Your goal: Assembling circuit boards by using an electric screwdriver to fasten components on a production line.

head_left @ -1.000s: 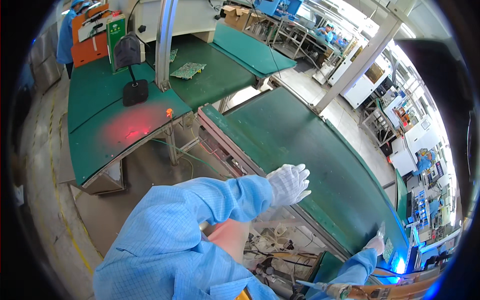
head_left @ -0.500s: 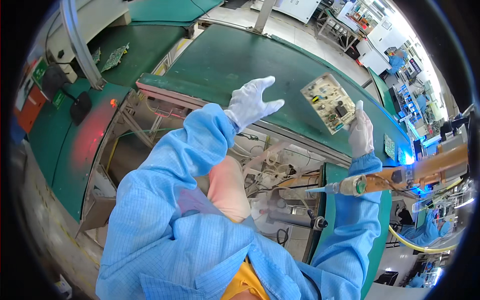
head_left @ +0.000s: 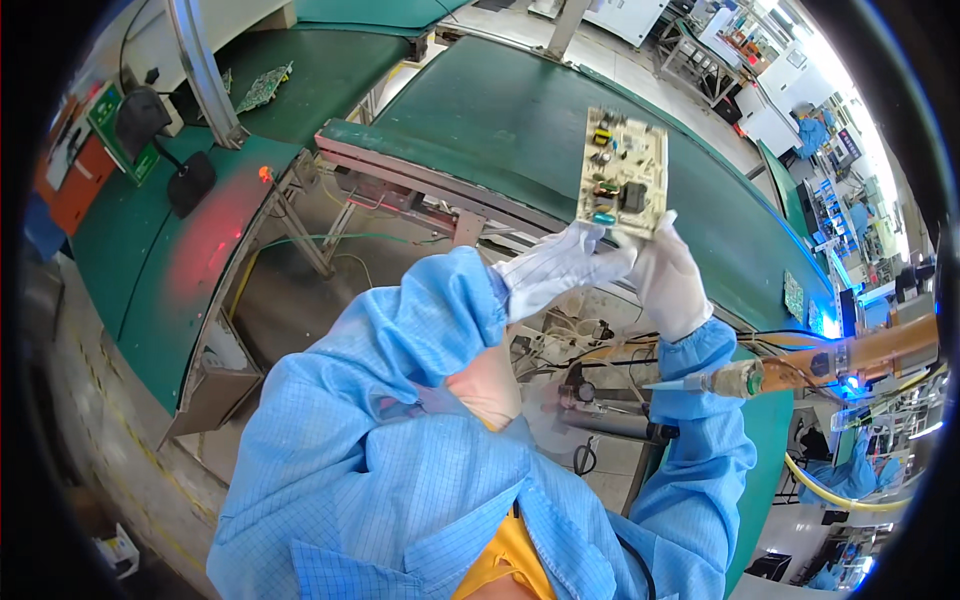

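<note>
A cream-coloured circuit board (head_left: pixel 622 165), with dark, yellow and teal parts on its face, is held up over the green conveyor belt. My gloved right hand (head_left: pixel 672 280) grips it at its lower right corner. At the lower left edge, my gloved left hand (head_left: pixel 560 268) closes on the board with fingers and thumb; the fingertips are partly hidden at the edge. The two hands nearly meet below the board.
The green conveyor (head_left: pixel 490 115) runs behind the board. A nozzle on an orange-brown arm (head_left: pixel 820 362) juts in beside my right sleeve. Another board (head_left: pixel 793 295) lies on the belt at right, and one (head_left: pixel 265 88) at far left. A black-headed stand (head_left: pixel 190 184) is on the left table.
My left hand has moved right, from open and apart to gripping the board's lower edge. The board has swung left and more upright in my right hand. The view has shifted slightly.
</note>
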Motion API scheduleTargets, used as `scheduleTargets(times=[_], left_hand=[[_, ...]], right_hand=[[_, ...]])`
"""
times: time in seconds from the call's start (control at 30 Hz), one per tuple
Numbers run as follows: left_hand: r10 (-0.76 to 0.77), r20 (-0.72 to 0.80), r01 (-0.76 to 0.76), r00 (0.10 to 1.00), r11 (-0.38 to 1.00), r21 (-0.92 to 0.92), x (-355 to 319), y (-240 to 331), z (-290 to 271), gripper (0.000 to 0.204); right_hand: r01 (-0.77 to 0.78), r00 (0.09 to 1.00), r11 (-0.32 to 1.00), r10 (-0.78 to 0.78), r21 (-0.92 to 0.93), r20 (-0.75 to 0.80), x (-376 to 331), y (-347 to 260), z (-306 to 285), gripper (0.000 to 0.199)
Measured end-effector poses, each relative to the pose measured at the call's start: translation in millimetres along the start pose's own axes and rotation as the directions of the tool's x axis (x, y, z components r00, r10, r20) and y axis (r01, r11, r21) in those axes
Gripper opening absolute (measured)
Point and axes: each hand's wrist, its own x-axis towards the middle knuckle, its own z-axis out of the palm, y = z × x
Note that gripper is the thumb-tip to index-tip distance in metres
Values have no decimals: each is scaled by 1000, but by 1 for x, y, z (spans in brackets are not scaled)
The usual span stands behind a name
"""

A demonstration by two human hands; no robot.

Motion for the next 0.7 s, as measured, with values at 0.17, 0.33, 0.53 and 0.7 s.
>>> scheduleTargets(times=[0.17,0.33,0.53,0.7], left_hand=[[-677,-97,599,730,701,-387,6,11,4,38],[-295,-280,327,913,942,72,-26,-21,4,36],[-417,-195,332,888,873,-357,-36,-17,-20,35],[-609,-290,278,738,667,-692,-54,44,-71,39]], right_hand=[[-298,948,794,179,-530,-264,1,27,-17,40],[-388,913,210,220,-897,-344,-2,16,36,32],[1,998,284,66,-959,21,-6,32,-17,38],[79,972,177,-233,-981,36,6,12,-16,48]])
